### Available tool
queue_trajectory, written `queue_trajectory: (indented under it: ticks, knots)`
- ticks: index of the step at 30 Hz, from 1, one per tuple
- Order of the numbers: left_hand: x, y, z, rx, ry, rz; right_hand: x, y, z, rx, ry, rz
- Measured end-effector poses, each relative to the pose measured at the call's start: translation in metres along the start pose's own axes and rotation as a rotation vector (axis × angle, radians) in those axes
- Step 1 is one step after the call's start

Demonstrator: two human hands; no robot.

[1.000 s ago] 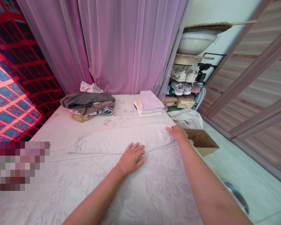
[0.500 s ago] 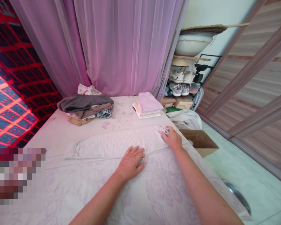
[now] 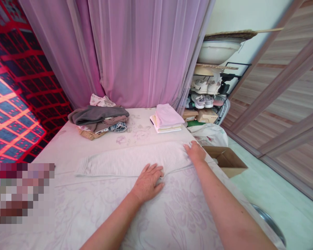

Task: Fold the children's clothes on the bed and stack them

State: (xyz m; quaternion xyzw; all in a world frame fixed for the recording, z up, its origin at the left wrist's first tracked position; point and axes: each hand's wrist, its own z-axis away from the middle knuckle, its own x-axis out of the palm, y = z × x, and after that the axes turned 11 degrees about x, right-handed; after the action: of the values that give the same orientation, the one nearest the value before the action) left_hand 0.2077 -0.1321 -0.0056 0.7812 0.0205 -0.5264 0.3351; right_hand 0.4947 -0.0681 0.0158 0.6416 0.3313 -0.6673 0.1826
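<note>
Fingers on folded ribbed cloth

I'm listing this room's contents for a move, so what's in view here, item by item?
Folded ribbed cloth: 1, pale grey, on the near part of the bed
Bed: 1, pale pink floral cover, centre
Clothes pile: 1, grey, brown and denim, far left of the bed
Folded stack: 1, pale pink over cream, far right of the bed
Sheer curtain: 1, mauve, behind the bed
Shoes: 2 pairs or more, whitish, on a rack right of the curtain
Basin: 1, white, above the shoes
Cardboard box: 1, brown, open, right of the bed
Plastic bag: 1, white, behind the box
Left hand: 1, flat at the cloth's near edge
Right hand: 1, on the cloth's right end
</note>
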Motion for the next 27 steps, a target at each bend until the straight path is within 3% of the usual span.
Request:
queue_trajectory:
  ticks: [3,5,7,9,13,17,20,22,27]
  knots:
    - [0.001,-0.001,0.001,0.008,0.01,0.003,0.0,0.001,0.003,-0.057,0.171,-0.091]
    - [0.002,-0.001,0.001,0.012,0.012,0.008,0.001,0.0,0.008,-0.243,0.273,-0.148]
    - [0.001,-0.001,0.001,0.012,0.01,0.013,0.006,-0.003,0.016,-0.503,0.24,-0.119]
    - [0.001,-0.001,0.001,0.008,0.006,0.016,0.014,-0.007,0.022,-0.636,0.104,0.016]
    - [0.001,0.0,0.0,0.001,0.008,0.018,0.025,-0.009,0.026,-0.558,-0.052,0.243]
    - [0.0,0.002,0.001,-0.001,0.021,0.046,0.021,-0.014,0.028,-0.542,-0.078,0.28]
    - [-0.002,0.002,0.002,-0.004,0.042,0.093,0.019,-0.024,0.041,-0.547,-0.018,0.228]
    - [-0.002,0.001,0.002,-0.006,0.08,0.122,0.021,-0.032,0.054,-0.572,-0.004,0.187]
    - [0.002,-0.002,0.004,-0.005,0.243,0.18,0.033,-0.042,0.079,-0.589,-0.132,0.241]
